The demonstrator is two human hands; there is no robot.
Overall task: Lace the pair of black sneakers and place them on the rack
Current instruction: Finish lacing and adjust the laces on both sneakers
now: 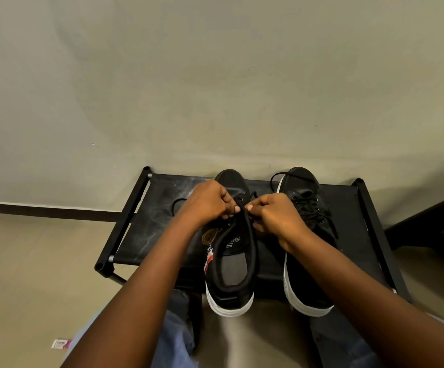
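Forearms (141, 282) over sneakers (230, 264) (rack (146, 227) w/ wall (215, 88) behind)

The sneakers (231, 264) look matt black with smooth white rubbery soles, on a rack (160, 208) of scuffed black cloth.

Laces of the left sneaker (231, 258) mostly hidden under both hands

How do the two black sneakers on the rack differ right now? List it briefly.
The left sneaker is being worked on: the left hand and the right hand both pinch its lace. The right sneaker is untouched. The left sneaker carries hang tags on its side; no tag shows on the right sneaker. Both are black with white soles, toes toward the wall, on the rack.
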